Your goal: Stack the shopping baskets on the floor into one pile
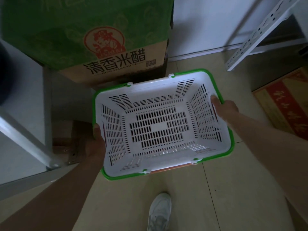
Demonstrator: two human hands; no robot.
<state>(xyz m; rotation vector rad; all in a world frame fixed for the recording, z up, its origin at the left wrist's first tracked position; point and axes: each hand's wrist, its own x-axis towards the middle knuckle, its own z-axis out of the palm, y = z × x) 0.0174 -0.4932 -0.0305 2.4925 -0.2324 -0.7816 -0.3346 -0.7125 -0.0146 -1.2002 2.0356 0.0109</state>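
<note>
A white slotted shopping basket (pixel 160 125) with green handles folded along its rim fills the middle of the view, seen from above. My left hand (pixel 98 140) grips its left wall, thumb over the rim. My right hand (pixel 223 109) grips its right wall, fingers inside. A strip of orange or red (pixel 170 169) shows under the near rim and through the side slots; it may be another basket underneath, I cannot tell.
A green and brown cardboard box (pixel 106 47) stands right behind the basket. A metal shelf leg (pixel 48 114) is on the left, a perforated white shelf post (pixel 260 32) at the right, a red-printed carton (pixel 283 104) on the floor. My white shoe (pixel 160 212) is below.
</note>
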